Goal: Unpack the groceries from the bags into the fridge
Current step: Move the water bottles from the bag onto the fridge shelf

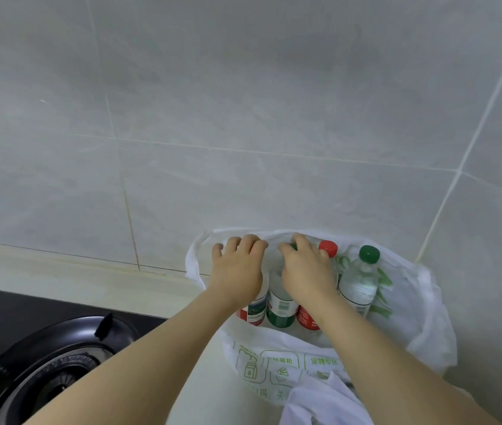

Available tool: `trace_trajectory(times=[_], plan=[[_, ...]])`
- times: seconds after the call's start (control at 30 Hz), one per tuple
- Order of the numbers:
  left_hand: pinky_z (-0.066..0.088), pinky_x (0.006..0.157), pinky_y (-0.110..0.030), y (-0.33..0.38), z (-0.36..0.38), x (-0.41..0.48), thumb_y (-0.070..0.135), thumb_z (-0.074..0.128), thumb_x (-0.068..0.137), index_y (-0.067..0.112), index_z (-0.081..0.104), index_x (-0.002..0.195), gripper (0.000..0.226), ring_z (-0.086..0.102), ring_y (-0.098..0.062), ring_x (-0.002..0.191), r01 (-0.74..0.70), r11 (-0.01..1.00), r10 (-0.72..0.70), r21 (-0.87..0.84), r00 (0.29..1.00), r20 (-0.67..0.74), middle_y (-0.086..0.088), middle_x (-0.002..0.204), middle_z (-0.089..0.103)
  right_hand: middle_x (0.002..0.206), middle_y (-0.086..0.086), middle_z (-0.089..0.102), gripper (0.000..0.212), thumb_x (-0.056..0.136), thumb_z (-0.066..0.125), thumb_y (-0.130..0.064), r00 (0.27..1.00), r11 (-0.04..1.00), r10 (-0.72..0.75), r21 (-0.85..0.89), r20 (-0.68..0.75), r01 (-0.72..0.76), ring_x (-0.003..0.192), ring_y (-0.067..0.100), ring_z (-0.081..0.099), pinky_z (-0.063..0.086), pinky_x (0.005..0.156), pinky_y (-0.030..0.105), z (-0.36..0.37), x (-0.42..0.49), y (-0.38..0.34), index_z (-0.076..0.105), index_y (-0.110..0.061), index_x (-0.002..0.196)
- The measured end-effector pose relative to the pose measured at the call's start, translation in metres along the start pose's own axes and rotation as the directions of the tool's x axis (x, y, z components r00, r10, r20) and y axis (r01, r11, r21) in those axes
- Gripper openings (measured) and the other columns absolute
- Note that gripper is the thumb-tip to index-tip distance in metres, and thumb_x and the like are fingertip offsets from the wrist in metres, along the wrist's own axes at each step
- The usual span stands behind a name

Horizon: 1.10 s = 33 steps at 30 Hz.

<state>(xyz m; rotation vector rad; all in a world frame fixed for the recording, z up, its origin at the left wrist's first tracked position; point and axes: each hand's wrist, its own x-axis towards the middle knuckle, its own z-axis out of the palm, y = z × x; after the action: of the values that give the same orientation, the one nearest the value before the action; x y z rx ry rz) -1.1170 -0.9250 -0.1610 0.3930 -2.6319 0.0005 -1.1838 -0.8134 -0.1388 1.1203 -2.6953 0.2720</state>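
Observation:
A white plastic grocery bag (427, 308) with green print stands open on the counter against the tiled wall. Several water bottles stand inside it. One bottle with a green cap (361, 280) stands at the right, apart from my hands. A red cap (329, 248) shows just past my right hand (304, 271), whose fingers curl over the top of a green-capped bottle (280, 305). My left hand (239, 265) curls over the top of a red-labelled bottle (254, 311) at the bag's left; that bottle's cap is hidden.
A black gas hob with a round burner (56, 372) lies at the lower left. The pale counter (75, 277) runs along the grey tiled wall (243, 118). A wall corner stands right of the bag.

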Motion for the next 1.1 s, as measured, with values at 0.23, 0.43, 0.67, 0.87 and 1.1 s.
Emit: trace_trajectory(times=[0.23,0.43,0.67,0.87,1.1], plan=[[0.041,0.086,-0.031,-0.007,-0.004,-0.011,0.025,0.061,0.087,0.015,0.049,0.116,0.032,0.045,-0.022,0.098,0.123,0.903,-0.028,-0.411,0.973,0.23,-0.003,0.108,0.057,0.135,0.006,0.043,0.043,0.095,0.043,-0.006,0.997,0.913,0.06,0.401,0.053,-0.076,0.12,0.022,0.045,0.037,0.098,0.029,0.012,-0.009,0.003,0.044,-0.016,0.137],[0.046,0.075,-0.028,-0.005,-0.005,-0.016,0.008,0.071,0.074,0.019,0.054,0.097,0.031,0.051,-0.017,0.082,0.442,0.544,-0.246,-0.713,0.897,0.368,0.002,0.092,0.053,0.097,0.004,0.054,0.018,0.087,0.056,-0.007,0.974,0.698,0.216,0.686,0.073,-0.206,0.073,0.012,0.046,0.036,0.059,0.02,0.018,-0.023,0.005,0.053,-0.015,0.103],[0.047,0.071,-0.026,-0.001,-0.009,-0.018,0.012,0.07,0.076,0.018,0.059,0.088,0.017,0.054,-0.019,0.084,0.443,0.577,-0.258,-0.687,0.896,0.361,0.001,0.085,0.057,0.094,0.007,0.058,0.007,0.087,0.055,-0.004,0.962,0.622,0.272,0.758,0.026,-0.196,0.069,0.013,0.045,0.035,0.056,0.017,0.016,-0.035,0.014,0.053,-0.009,0.09],[0.043,0.054,-0.019,-0.007,-0.015,-0.02,0.009,0.066,0.079,0.013,0.059,0.083,0.008,0.053,-0.011,0.072,0.391,0.646,-0.278,-0.656,0.92,0.275,0.006,0.078,0.057,0.071,0.004,0.052,0.007,0.086,0.054,-0.006,0.98,0.703,0.197,0.697,0.0,-0.141,0.051,0.009,0.035,0.028,0.045,0.015,0.016,-0.034,0.016,0.051,-0.011,0.083],[0.035,0.045,-0.015,-0.002,-0.024,-0.014,0.013,0.065,0.082,0.013,0.058,0.082,0.006,0.047,-0.005,0.063,0.407,0.689,-0.223,-0.599,0.906,0.359,0.007,0.074,0.051,0.074,0.0,0.05,0.005,0.085,0.054,-0.005,0.969,0.696,0.244,0.691,0.028,-0.195,0.056,0.008,0.045,0.037,0.05,0.018,0.008,-0.028,0.015,0.053,-0.008,0.089]])
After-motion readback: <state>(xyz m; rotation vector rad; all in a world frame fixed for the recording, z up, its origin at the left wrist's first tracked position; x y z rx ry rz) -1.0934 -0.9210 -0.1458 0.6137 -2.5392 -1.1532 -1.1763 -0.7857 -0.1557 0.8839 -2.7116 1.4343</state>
